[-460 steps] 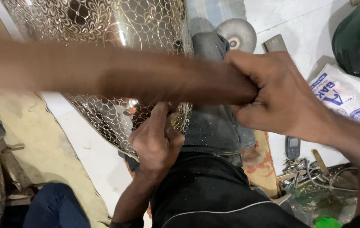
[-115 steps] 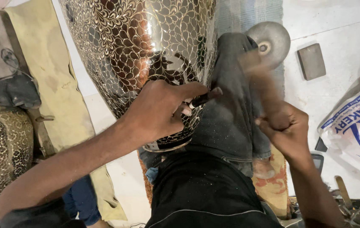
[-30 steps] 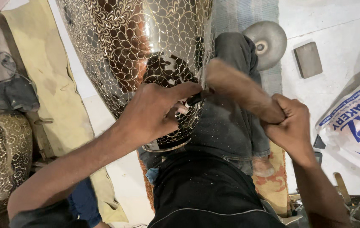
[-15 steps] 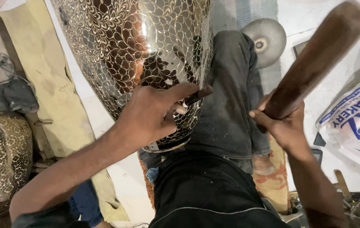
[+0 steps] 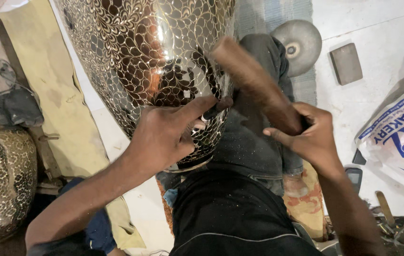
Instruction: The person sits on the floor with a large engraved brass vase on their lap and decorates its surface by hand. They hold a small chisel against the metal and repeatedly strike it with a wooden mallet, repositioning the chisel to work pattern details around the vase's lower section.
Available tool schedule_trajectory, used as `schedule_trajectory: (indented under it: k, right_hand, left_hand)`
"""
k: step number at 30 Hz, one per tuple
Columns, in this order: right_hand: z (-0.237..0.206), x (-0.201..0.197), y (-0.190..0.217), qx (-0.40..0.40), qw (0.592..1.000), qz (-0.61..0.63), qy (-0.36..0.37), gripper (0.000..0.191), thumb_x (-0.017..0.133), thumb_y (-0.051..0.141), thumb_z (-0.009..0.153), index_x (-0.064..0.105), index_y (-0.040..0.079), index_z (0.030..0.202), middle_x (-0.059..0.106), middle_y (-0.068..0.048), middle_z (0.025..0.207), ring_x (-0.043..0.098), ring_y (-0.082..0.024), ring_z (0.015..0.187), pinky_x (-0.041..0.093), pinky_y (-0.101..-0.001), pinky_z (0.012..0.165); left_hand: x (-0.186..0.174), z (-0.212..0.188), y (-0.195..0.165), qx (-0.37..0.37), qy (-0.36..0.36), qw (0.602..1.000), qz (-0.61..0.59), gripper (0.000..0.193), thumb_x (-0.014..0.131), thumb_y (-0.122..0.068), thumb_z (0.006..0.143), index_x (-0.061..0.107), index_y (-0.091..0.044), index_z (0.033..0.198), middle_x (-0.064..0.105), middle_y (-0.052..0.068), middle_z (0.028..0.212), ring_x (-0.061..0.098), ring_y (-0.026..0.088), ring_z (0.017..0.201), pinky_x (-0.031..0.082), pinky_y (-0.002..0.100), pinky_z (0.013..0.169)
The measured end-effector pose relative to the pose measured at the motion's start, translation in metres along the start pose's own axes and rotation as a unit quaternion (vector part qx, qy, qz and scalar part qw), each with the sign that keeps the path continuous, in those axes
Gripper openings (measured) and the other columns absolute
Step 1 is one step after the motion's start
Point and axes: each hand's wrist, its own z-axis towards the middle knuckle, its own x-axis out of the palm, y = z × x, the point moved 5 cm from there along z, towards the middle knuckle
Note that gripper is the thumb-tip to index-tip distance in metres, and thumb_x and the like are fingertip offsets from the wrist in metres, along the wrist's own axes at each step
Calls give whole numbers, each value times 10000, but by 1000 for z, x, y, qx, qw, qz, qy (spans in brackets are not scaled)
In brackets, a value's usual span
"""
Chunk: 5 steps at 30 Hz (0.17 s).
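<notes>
— From the head view, what is each hand doing?

— The left hand (image 5: 166, 137) lies against the lower side of a large engraved metal vase (image 5: 149, 66), its fingers pinched round a small dark chisel (image 5: 217, 106) whose tip touches the patterned surface. The right hand (image 5: 313, 137) is wrapped tight round a wooden mallet (image 5: 254, 83), which is blurred and angled toward the chisel's end.

— Where does the vase sit?

— It leans across the person's lap, its rim near the dark trousers (image 5: 254, 142), above the floor.

— And around them?

— A second engraved vessel (image 5: 0, 185) stands at the far left. A round metal disc (image 5: 296, 40), a small grey block (image 5: 346, 63) and a printed white bag (image 5: 396, 137) lie on the floor to the right.
</notes>
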Motion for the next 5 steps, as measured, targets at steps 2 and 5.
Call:
schedule_trajectory:
  k: [2,5]
  right_hand:
    - [0,-3,0,1,993,116,-21,350,888,65,818,544,7,790,533,0,701,495,-67,643,408,-273,564]
    - [1,-10,2,17,980,200,-9,116,765,17,869,649,21,877,642,0,725,589,-73,643,464,-269,590]
  left_hand:
    - [0,0,2,-4,-4,1000,-10,716,692,74,657,605,-84,1350,798,142,1031,772,201,664,618,305,494]
    - [-1,-3,2,13,-25,999,-22,735,687,72,655,591,-91,1365,779,158,1053,806,210,807,646,297,568]
